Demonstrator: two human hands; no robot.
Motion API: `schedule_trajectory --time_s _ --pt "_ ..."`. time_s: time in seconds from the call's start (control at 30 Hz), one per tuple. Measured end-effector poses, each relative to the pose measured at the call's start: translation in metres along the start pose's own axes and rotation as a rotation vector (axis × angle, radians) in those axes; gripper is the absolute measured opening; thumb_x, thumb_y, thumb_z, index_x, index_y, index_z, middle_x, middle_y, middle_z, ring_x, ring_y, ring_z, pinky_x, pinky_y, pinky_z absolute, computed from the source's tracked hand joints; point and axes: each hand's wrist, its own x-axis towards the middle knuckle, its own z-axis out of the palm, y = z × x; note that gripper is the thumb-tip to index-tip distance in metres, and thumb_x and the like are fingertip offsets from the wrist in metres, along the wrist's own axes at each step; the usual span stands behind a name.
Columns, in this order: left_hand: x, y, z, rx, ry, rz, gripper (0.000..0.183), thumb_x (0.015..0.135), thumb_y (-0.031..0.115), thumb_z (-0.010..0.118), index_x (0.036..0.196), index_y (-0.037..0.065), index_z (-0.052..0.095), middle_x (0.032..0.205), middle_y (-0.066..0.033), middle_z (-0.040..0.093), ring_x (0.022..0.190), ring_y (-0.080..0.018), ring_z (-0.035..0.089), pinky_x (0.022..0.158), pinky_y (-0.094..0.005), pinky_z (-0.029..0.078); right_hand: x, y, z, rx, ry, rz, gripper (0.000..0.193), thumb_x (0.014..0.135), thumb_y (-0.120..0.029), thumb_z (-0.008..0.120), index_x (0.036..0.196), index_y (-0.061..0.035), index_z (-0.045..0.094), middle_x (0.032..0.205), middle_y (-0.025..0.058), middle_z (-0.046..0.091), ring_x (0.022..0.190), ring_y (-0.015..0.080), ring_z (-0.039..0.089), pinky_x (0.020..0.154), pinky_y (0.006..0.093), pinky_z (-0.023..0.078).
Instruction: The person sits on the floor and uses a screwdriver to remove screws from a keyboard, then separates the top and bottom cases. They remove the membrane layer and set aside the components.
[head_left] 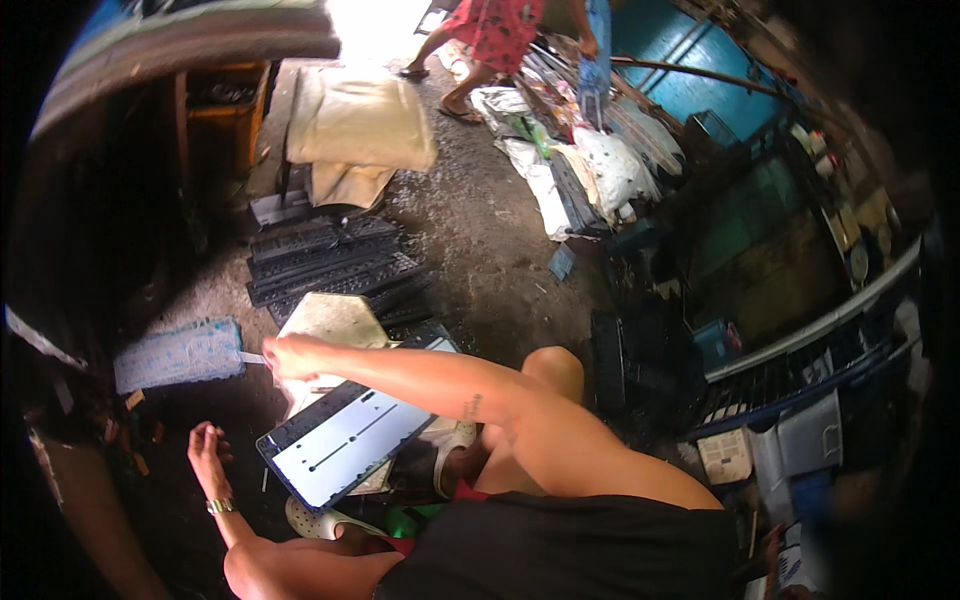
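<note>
stack of black keyboards [330, 262] on the floor, count unclear. 1 keyboard backplate [345, 440], white-faced, propped on the lap. 1 blue membrane sheet [178, 354], pinched at its tab by right hand [285, 355]; best drawn off flat and slowly. left hand [207, 450]: fingers loosely curled, empty.

The right hand [283, 355] is stretched forward, and its fingers [270, 352] pinch the thin end of a bluish flat sheet [180, 354] that lies on the dark ground just beyond the fingertips. The left hand [208, 447] hangs open and holds nothing, and just beside its fingers a keyboard frame [343, 440] with a white back rests tilted over the person's lap. Further past the right fingers lies a pile of black keyboards [330, 262], and behind it some beige sacks [362, 120].
</note>
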Motion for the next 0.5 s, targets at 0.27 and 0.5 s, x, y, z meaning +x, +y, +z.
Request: schedule_trajectory --time_s 0.27,0.5 --pt "-0.099 0.037 0.064 -0.204 -0.186 -0.231 0.038 0.104 0.046 0.060 0.113 0.010 0.066 0.096 -0.0003 0.070 0.077 -0.0122 0.067 0.061 -0.0278 0.054 -0.198 0.094 0.013 0.176 0.486 -0.223 0.037 0.090 -0.023 0.070 0.123 -0.0088 0.061 0.107 0.0150 0.073 0.089 0.0319 0.073 0.077 0.0420 0.057" --pt "-0.167 0.058 0.070 -0.151 -0.292 -0.283 0.027 0.101 0.036 0.065 0.111 0.011 0.068 0.093 -0.0028 0.069 0.078 -0.0203 0.067 0.067 -0.0315 0.055 -0.273 0.169 0.063 1.156 0.819 0.072 0.035 0.097 -0.010 0.066 0.130 -0.0116 0.055 0.088 0.0044 0.065 0.063 0.0097 0.060 0.053 0.0249 0.049"
